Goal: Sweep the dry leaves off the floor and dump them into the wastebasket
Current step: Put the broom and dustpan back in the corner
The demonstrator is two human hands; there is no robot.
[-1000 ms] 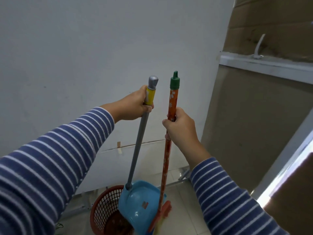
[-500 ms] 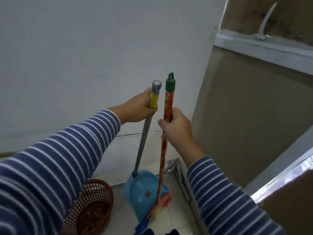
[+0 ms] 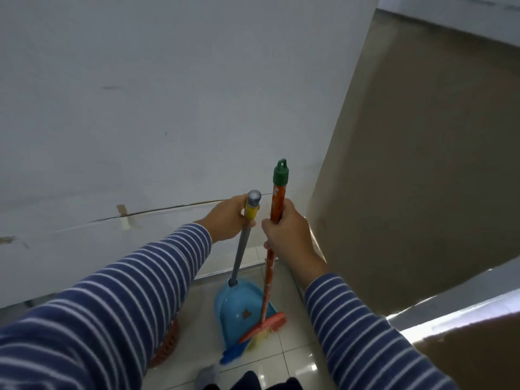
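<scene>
Broom (image 3: 268, 277) upright over the floor (image 3: 295, 356) by the corner, head at the lip of the blue dustpan (image 3: 236, 311), right hand (image 3: 289, 235) curled round its stick near the top, left hand (image 3: 228, 220) gripping the dustpan handle; likely light and stiff, lower grip better for sweeping.

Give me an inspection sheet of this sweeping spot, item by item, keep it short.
Surface: glossy tiled floor; no leaves seen on the visible part.
Job's things: blue dustpan and orange broom held upright side by side; red wastebasket mostly hidden behind the left sleeve.
Clutter: nothing seen.
Grippers: left hand grips the dustpan's handle near its top; right hand grips the broom's handle.
Cables: nothing seen.
Surroundings: white wall ahead, brown panel to the right.
</scene>
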